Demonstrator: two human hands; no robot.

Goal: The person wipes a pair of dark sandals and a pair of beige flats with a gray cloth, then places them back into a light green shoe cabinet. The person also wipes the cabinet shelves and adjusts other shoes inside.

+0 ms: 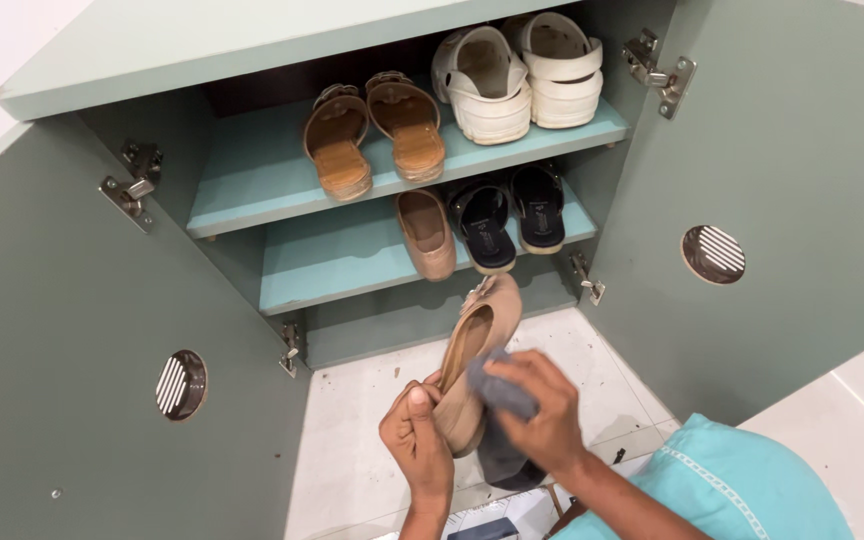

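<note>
My left hand [418, 440] grips the heel end of a beige flat shoe [472, 345], which is held up in front of an open shoe cabinet. My right hand [544, 412] presses a grey cloth [502, 395] against the side of that shoe; the cloth hangs down below the hand. The matching beige shoe [426, 232] lies on the lower shelf [322, 262].
The green cabinet has both doors open, left door [72, 400] and right door [792, 180], each with a round vent. Brown sandals [372, 130] and white clogs [517, 75] sit on the upper shelf, dark sandals [510, 212] on the lower. White floor tiles [352, 440] below look dusty.
</note>
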